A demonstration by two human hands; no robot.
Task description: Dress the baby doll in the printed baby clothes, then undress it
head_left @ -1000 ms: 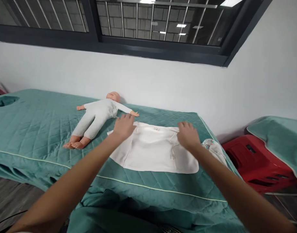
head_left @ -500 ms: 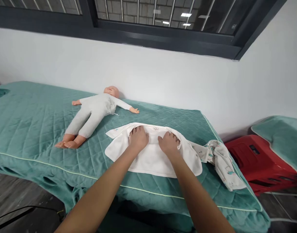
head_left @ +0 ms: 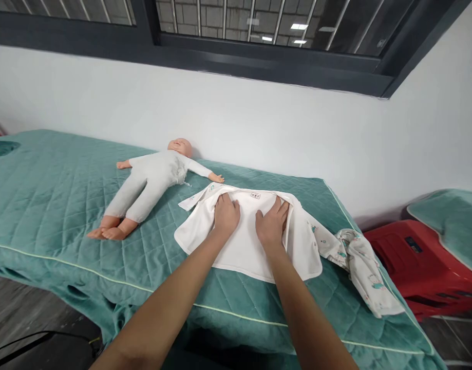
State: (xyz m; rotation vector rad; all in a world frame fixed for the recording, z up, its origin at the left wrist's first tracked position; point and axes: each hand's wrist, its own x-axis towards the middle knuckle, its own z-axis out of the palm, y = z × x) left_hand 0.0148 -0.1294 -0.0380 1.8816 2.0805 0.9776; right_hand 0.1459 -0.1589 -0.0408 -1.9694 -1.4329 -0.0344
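Observation:
A white baby shirt (head_left: 243, 252) lies spread open on the bed, its plain inside facing up and a small printed label at the neckline. My left hand (head_left: 226, 216) rests on the inside near the left shoulder, fingers stretched toward the collar. On the other side, my right hand (head_left: 273, 222) presses down with fingers apart, partly beneath the right front panel's edge. The patterned sleeves reach out to both sides. At the right sleeve's end sits a bunched patterned cloth garment (head_left: 369, 275); its kind is unclear.
A baby doll (head_left: 156, 172) in a pale grey body lies on its back to the left. Under everything is a green quilted bedcover (head_left: 66, 205). A red plastic object (head_left: 420, 262), partly under green cloth, stands beyond the right edge. A wall and barred window are behind.
The shirt's collar edge has moved away from me toward the wall, near the doll's hand, and the shirt lies flatter. Both hands remain on it, with the right fingers more stretched out.

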